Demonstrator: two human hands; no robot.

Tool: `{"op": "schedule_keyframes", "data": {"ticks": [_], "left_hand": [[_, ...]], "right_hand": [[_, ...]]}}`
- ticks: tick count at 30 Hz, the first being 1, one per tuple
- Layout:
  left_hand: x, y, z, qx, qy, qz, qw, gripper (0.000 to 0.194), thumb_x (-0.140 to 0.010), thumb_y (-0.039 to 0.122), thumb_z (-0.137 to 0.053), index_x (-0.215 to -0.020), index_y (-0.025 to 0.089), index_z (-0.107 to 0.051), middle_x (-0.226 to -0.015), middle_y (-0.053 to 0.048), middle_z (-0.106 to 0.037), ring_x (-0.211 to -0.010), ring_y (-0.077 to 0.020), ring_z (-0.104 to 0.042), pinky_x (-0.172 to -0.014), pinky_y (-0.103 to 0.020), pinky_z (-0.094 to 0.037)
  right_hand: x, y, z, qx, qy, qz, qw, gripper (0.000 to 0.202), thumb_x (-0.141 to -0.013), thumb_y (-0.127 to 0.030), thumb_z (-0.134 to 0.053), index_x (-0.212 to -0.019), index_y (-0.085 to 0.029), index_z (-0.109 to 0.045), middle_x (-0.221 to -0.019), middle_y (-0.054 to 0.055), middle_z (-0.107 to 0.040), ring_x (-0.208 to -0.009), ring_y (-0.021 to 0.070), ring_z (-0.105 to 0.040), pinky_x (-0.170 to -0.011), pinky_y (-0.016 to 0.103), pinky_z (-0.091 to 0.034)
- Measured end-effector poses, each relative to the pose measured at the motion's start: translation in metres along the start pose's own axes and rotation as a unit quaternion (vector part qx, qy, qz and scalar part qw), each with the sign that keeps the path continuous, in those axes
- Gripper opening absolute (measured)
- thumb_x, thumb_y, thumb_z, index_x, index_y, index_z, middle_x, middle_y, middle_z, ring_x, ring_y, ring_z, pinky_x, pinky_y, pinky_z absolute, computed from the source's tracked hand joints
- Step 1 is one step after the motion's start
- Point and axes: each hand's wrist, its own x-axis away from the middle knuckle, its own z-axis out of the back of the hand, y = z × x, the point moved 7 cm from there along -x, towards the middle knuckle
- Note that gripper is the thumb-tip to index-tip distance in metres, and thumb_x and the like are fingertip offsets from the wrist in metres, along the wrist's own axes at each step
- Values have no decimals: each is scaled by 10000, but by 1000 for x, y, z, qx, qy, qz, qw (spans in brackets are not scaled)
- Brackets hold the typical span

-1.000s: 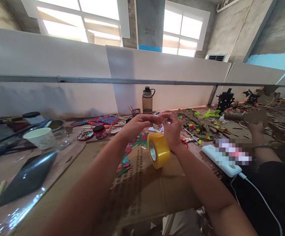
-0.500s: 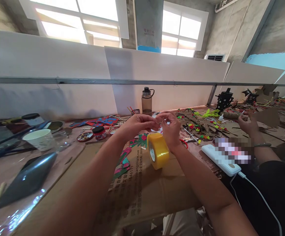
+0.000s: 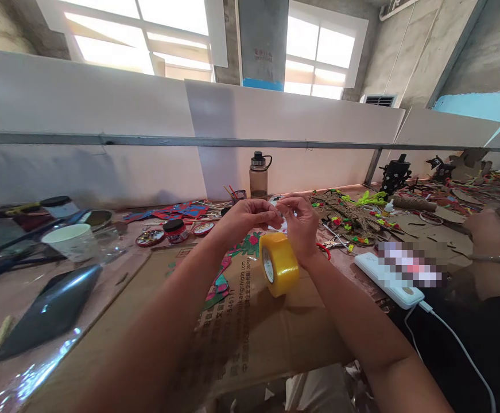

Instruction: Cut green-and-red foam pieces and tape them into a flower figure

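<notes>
My left hand point(image 3: 252, 218) and my right hand point(image 3: 300, 223) meet fingertip to fingertip above the cardboard point(image 3: 293, 338). Both are closed in a pinch; what lies between the fingertips is too small to make out. Just below my right hand a roll of yellow tape point(image 3: 279, 265) stands on its edge on the cardboard. Pink, green and teal painted cutouts point(image 3: 220, 285) lie left of the tape, partly behind my left forearm. Red-handled scissors point(image 3: 325, 250) rest to the right of my right wrist.
A bottle point(image 3: 259, 176) stands behind my hands. At left are a white cup point(image 3: 69, 241), a red paint jar point(image 3: 175, 231) and a dark sheet point(image 3: 51, 310). A white power bank point(image 3: 387, 281) with a cable lies right, beside another person's hand point(image 3: 488, 226). Twine decorations point(image 3: 348, 218) lie behind.
The other person's hand at the right has moved farther right, away from the twine roll, and is blurred. My two hands keep nearly the same pinched pose.
</notes>
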Motion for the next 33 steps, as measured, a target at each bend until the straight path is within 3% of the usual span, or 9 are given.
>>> {"op": "schedule_keyframes", "data": {"ticks": [4, 6, 9, 11, 15, 18, 25, 28, 33], "left_hand": [[-2, -1, -1, 3, 7, 3, 1000, 309, -739, 454, -764, -787, 160, -681, -781, -82, -747, -677, -153, -646, -629, -253, -452], [-6, -7, 9, -5, 46, -1, 999, 332, -734, 475, -751, -807, 159, -679, -804, -86, -744, -681, -154, -643, -628, -253, -451], [-13, -31, 42, -56, 171, 17, 983, 335, -736, 482, -703, -851, 168, -679, -840, -92, -740, -678, -168, -644, -625, -272, -458], [-12, -54, 67, -184, 236, 82, 951, 280, -777, 463, -628, -793, 188, -674, -800, -71, -731, -665, -177, -639, -616, -281, -453], [-8, -93, 96, -278, 250, 155, 914, 263, -707, 354, -695, -520, 212, -578, -483, -38, -563, -601, -234, -601, -574, -308, -380], [-6, -113, 98, -314, 235, 192, 899, 322, -630, 321, -765, -442, 228, -521, -419, -31, -494, -608, -263, -608, -582, -315, -365], [-11, -142, 89, -312, 251, 216, 891, 269, -460, 239, -849, -606, 212, -625, -687, -92, -695, -820, -302, -668, -646, -305, -424], [-10, -140, 89, -260, 257, 201, 909, 303, -460, 269, -855, -682, 205, -659, -740, -80, -715, -781, -261, -662, -623, -295, -432], [-9, -117, 91, -129, 249, 147, 949, 396, -510, 403, -832, -808, 190, -682, -783, -62, -713, -638, -181, -610, -558, -286, -428]], "right_hand": [[1, 0, 0, -15, -1, 4, 1000, 136, -859, -298, -720, -762, -209, -686, -843, 16, -662, -841, 153, -608, -764, 284, -478], [1, -1, 0, -10, -1, 2, 1000, 140, -858, -308, -719, -765, -209, -685, -848, 20, -662, -849, 158, -609, -767, 287, -481], [1, 0, 1, -1, 0, -9, 1000, 148, -854, -333, -720, -775, -212, -687, -865, 28, -657, -870, 167, -607, -790, 301, -489], [1, 2, 0, -4, 2, -12, 1000, 147, -851, -345, -724, -787, -216, -693, -879, 30, -648, -877, 169, -601, -805, 308, -491], [1, 3, 0, -28, 0, -7, 1000, 137, -844, -341, -733, -792, -220, -697, -887, 28, -635, -874, 166, -592, -803, 309, -491], [1, 4, 0, -16, -5, -8, 1000, 158, -847, -358, -728, -786, -218, -689, -882, 29, -636, -871, 167, -594, -785, 303, -490], [1, 4, -1, -6, -11, -10, 1000, 174, -858, -377, -711, -797, -217, -682, -888, 29, -627, -861, 159, -589, -751, 282, -484], [2, 4, -1, -16, -12, -10, 1000, 159, -856, -360, -719, -793, -218, -685, -882, 25, -627, -863, 157, -586, -756, 281, -479], [2, 6, -2, -13, -16, -15, 1000, 176, -857, -379, -713, -788, -220, -685, -868, 27, -637, -868, 163, -593, -754, 288, -482]]}}
